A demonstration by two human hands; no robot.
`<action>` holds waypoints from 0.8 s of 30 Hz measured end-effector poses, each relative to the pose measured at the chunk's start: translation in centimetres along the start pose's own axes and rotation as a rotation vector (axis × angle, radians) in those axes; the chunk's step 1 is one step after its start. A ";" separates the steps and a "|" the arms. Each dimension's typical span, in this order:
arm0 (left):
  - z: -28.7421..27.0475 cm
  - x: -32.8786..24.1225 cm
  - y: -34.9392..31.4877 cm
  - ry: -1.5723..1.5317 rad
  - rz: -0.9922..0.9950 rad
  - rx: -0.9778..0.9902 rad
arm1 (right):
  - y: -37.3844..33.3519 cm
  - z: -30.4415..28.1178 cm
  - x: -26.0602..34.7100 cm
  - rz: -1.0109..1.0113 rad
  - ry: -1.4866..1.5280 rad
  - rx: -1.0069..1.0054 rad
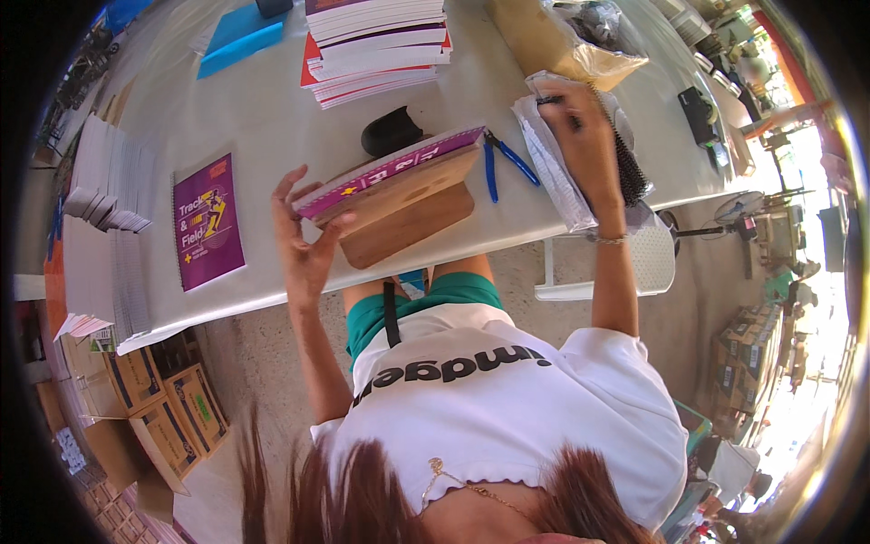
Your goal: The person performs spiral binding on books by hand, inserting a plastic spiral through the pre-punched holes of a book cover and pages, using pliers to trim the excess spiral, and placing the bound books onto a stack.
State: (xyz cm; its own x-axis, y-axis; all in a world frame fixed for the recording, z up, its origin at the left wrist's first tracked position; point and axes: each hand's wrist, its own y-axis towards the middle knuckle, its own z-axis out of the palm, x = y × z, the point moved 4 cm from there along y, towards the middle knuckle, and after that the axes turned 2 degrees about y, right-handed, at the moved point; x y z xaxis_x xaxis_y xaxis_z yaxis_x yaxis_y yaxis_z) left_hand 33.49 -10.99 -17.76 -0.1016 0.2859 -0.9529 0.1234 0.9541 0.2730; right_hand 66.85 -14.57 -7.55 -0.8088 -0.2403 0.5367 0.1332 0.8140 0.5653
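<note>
A purple booklet (399, 170) leans along the top of a slanted wooden stand (408, 222) at the table's front edge. My left hand (308, 231) grips the booklet's left end, thumb in front and fingers behind. Further right, my right hand (580, 131) is over black spiral binding coils (627, 159) lying on crumpled white wrapping (548, 159). Its fingers are curled and a little blurred, with something small and dark at their tips. Blue-handled cutting pliers (494, 168) lie between the stand and the wrapping. Behind the booklet sits a curved black object (394, 131).
A spiral-bound purple booklet (208, 222) lies to the left, beside tall stacks of white-edged pages (109, 181). Another booklet stack (376, 54) and a cardboard box (544, 41) stand at the back. A white chair (616, 263) is by the front edge; cartons (181, 417) sit on the floor.
</note>
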 end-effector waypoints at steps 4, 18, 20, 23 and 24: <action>-2.6 0.8 1.2 -0.048 0.056 0.021 | -4.5 -10.1 -11.5 0.281 -0.700 -0.169; -4.1 -3.3 2.0 0.025 0.234 -0.378 | -10.0 -12.2 -17.1 0.618 -0.512 -0.142; -4.2 -3.8 1.6 0.056 0.246 -0.476 | -10.3 -12.3 -17.6 0.579 -0.533 -0.132; -3.6 -5.0 0.8 0.163 0.297 -0.595 | -10.2 -12.3 -17.0 0.488 -0.808 -0.153; -3.2 -5.5 0.5 0.213 0.351 -0.615 | -10.0 -12.3 -16.7 0.448 -0.942 -0.168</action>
State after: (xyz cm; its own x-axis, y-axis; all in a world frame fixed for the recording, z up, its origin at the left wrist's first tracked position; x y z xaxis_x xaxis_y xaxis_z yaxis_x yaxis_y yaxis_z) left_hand 30.91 -11.82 -11.95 -0.3550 0.5354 -0.7664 -0.3854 0.6631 0.6417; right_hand 86.08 -25.20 -14.47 -0.7746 0.6300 0.0558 0.5490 0.6259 0.5539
